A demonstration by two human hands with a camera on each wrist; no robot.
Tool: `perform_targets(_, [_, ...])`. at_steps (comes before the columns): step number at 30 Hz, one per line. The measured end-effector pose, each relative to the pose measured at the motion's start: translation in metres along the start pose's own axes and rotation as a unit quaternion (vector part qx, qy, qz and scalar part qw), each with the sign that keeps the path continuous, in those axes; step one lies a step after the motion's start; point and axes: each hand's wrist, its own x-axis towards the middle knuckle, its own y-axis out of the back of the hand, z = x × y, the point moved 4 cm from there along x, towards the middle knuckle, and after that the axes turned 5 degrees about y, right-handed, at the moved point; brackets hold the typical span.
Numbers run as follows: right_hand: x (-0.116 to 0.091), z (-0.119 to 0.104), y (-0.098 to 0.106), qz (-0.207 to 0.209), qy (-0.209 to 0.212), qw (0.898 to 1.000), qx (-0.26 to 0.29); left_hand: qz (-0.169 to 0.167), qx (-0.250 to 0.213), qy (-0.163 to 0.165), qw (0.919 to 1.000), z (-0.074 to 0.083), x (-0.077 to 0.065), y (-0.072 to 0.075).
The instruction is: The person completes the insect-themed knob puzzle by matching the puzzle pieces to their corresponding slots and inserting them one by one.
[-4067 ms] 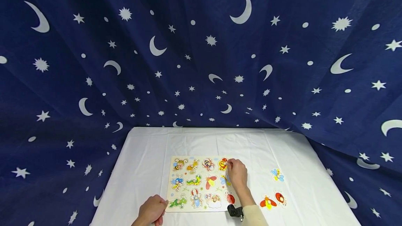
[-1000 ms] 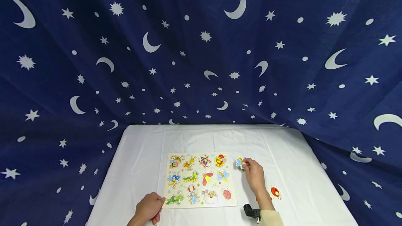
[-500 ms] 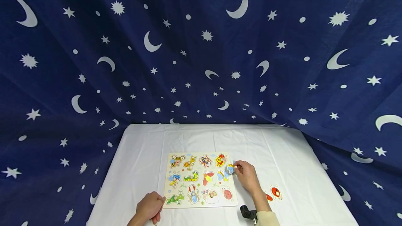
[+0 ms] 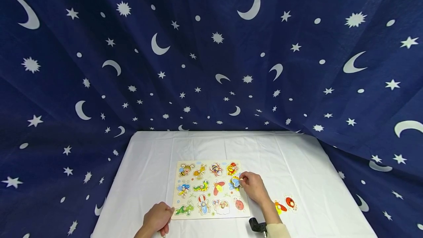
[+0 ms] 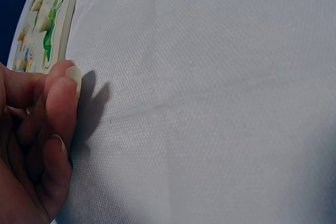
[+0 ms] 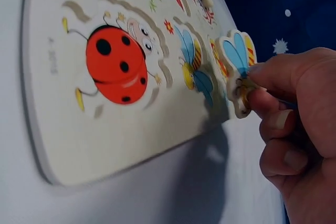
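A wooden insect puzzle board (image 4: 243,214) lies flat on the white table. At its near left corner, my left hand (image 4: 158,217) grips the edge with curled fingers; in the left wrist view part of the board sits beyond the fingers (image 5: 62,106). Between thumb and fingertips, my right hand (image 4: 256,188) pinches a blue-winged, yellow-striped bee puzzle piece (image 6: 236,59). That piece is tilted and raised over the board's right side, beside the matching bee recess (image 6: 197,64). The ladybug recess (image 6: 118,69) and a red-winged recess (image 4: 218,188) hold no piece.
Two loose pieces, a ladybug (image 4: 291,202) and a red-winged firefly (image 4: 280,207), lie right of the board by my right forearm. A black connector (image 4: 255,224) sits at the right wrist. A dark blue star-patterned curtain (image 4: 211,54) surrounds the table.
My right hand went from the butterfly at the board's top right to the bee piece, then carried that piece leftward over the board. The left hand stays at the corner.
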Motion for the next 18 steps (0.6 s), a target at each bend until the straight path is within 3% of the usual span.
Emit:
perform_targets(7, [-0.001, -0.004, -0.008, -0.044, -0.009, 0.999, 0.0, 0.003, -0.003, -0.003, 1.0, 0.001, -0.001, 0.0])
perform_targets(18, [-0.004, -0.009, -0.017, -0.049, -0.01, 0.999, -0.009, -0.001, -0.005, 0.005, 1.0, -0.001, 0.0, 0.0])
